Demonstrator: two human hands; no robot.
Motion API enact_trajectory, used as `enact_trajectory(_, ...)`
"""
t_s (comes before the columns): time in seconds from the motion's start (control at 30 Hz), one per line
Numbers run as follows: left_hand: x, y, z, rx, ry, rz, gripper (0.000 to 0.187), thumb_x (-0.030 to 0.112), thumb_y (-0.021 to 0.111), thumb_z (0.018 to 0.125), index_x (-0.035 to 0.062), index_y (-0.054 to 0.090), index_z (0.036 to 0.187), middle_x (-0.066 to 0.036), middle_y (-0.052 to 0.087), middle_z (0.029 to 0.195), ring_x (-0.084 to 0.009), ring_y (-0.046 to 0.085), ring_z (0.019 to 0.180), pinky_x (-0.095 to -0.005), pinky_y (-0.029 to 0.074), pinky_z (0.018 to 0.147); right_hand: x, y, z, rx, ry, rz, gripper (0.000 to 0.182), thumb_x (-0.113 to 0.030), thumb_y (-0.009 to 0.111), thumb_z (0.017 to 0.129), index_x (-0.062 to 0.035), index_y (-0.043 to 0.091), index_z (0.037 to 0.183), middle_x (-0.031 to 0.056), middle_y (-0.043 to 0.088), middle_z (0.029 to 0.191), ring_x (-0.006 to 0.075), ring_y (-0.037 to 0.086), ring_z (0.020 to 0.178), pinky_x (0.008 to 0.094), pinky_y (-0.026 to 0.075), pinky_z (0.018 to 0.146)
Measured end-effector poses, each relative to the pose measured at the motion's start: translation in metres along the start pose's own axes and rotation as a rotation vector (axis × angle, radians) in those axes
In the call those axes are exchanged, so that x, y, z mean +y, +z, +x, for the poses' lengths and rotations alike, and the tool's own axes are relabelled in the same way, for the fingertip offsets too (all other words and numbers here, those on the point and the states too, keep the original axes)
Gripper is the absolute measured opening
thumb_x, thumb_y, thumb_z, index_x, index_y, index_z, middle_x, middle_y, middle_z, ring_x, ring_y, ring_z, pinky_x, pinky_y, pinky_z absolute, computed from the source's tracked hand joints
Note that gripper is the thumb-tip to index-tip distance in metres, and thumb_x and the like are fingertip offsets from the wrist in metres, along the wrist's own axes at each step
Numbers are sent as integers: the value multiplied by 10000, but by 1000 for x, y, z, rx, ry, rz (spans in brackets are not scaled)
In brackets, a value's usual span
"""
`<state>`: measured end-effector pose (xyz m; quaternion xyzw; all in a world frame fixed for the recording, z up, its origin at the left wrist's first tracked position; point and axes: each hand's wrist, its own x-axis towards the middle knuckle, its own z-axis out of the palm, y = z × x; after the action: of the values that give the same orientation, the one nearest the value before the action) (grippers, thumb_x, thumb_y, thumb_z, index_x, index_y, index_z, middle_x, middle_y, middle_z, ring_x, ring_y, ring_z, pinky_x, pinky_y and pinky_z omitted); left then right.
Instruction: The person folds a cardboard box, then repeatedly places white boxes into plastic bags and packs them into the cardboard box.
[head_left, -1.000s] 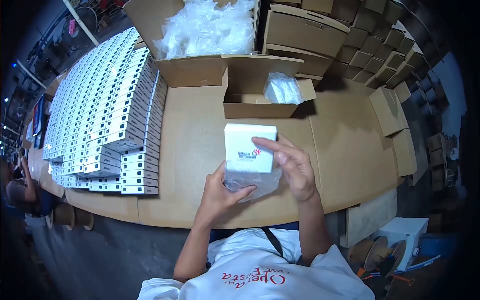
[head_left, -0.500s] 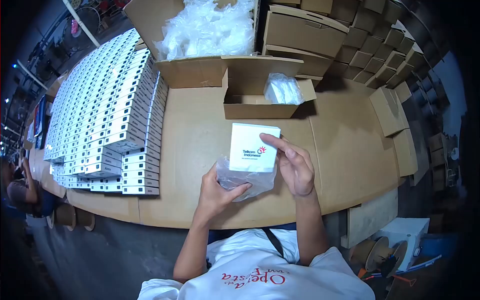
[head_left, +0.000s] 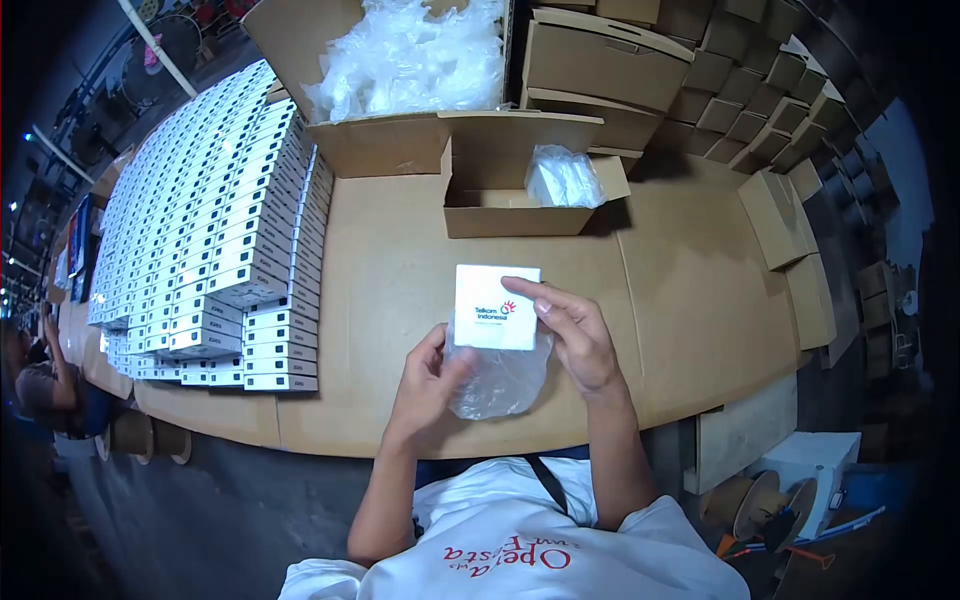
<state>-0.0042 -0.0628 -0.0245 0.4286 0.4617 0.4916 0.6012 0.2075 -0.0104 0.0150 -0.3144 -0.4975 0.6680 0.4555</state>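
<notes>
A flat white box (head_left: pixel 480 290) with a red logo and the words "Telkom Indonesia" stands partly inside a clear plastic bag (head_left: pixel 505 388). Its upper part sticks out of the bag's mouth. My left hand (head_left: pixel 422 385) is closed on the bag's left side, the thumb in front and slightly blurred. My right hand (head_left: pixel 580 345) grips the box at its right edge, the index finger lying across the printed face. The bag's lower end hangs loose between my hands, above the cardboard-covered table.
An open carton (head_left: pixel 510 222) ahead holds a plastic-wrapped white item (head_left: pixel 563 178). Behind it, a larger box is full of clear bags (head_left: pixel 410 65). White boxes (head_left: pixel 210 230) stand stacked at left. Folded brown cartons (head_left: pixel 605 65) rise at back right. Another person (head_left: pixel 50 385) is far left.
The white box has moved slightly down and left, farther into the bag. The bag now hangs lower and straighter. My right hand has shifted left and down with the box.
</notes>
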Motion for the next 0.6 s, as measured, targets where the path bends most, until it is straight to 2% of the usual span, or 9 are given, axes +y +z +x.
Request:
enact_trajectory(0.07, -5, 0, -1, 40, -55, -94, 307, 274, 629, 1046, -1, 641, 1182, 4, 668, 989, -55, 566, 849, -236, 466, 755, -1, 3, -1, 17, 32, 10, 432, -164, 508, 1062, 12, 552, 1453, 102, 631, 1289, 184, 587, 1207, 321, 460, 1049)
enact_trajectory(0.13, -6, 6, -2, 112, -53, -173, 335, 304, 549, 1089, -2, 641, 1188, 15, 655, 973, -39, 528, 806, -224, 437, 708, 1, -2, -4, 35, 2, 27, 428, -106, 569, 1029, 29, 528, 1432, 117, 610, 1313, 181, 577, 1201, 331, 466, 1058)
enact_trajectory(0.2, -4, 7, -1, 146, -32, -237, 330, 295, 552, 1086, 1, 630, 1217, 3, 669, 998, -45, 567, 848, -229, 468, 743, 2, -2, -8, 111, -97, -13, 404, -58, 614, 999, 36, 535, 1383, 126, 602, 1307, 178, 575, 1186, 332, 474, 1052)
enact_trajectory(0.23, -3, 7, -1, 165, -21, -270, 330, 290, 554, 1085, 3, 624, 1231, -3, 677, 1011, -48, 587, 868, -232, 484, 760, 7, -5, -12, 100, -93, 60, 402, 19, 686, 937, 29, 532, 1308, 121, 593, 1291, 167, 588, 1143, 322, 490, 1025)
enact_trajectory(0.33, -8, 1, -1, 156, 4, -305, 342, 268, 546, 1084, 3, 587, 1298, -35, 685, 1100, -81, 636, 966, -259, 520, 844, 29, -6, -21, 66, -39, 6, 384, 51, 710, 914, 32, 560, 1267, 99, 609, 1242, 153, 605, 1109, 302, 508, 996)
enact_trajectory(0.4, -9, -2, 1, 121, 36, -314, 364, 248, 538, 1084, 6, 562, 1354, -49, 676, 1172, -105, 641, 1024, -276, 518, 889, 34, -3, -20, 145, -87, -21, 256, 64, 706, 922, 49, 625, 1165, 108, 659, 1164, 142, 640, 1038, 280, 533, 940)
enact_trajectory(0.5, -8, -4, 2, 91, 108, -272, 352, 253, 531, 1089, -5, 574, 1325, -48, 673, 1147, -99, 620, 1024, -271, 503, 902, 31, 0, -16, 190, -176, -25, 133, 85, 677, 937, 70, 668, 1069, 136, 704, 1101, 150, 668, 1012, 270, 546, 916)
enact_trajectory(0.6, -10, -7, 3, 90, 185, -214, 383, 250, 501, 1101, -28, 563, 1357, -63, 666, 1172, -112, 597, 1083, -286, 481, 953, 28, 1, -13, 163, -242, -15, 134, 90, 675, 935, 70, 670, 1067, 143, 703, 1119, 158, 671, 1024, 277, 549, 931)
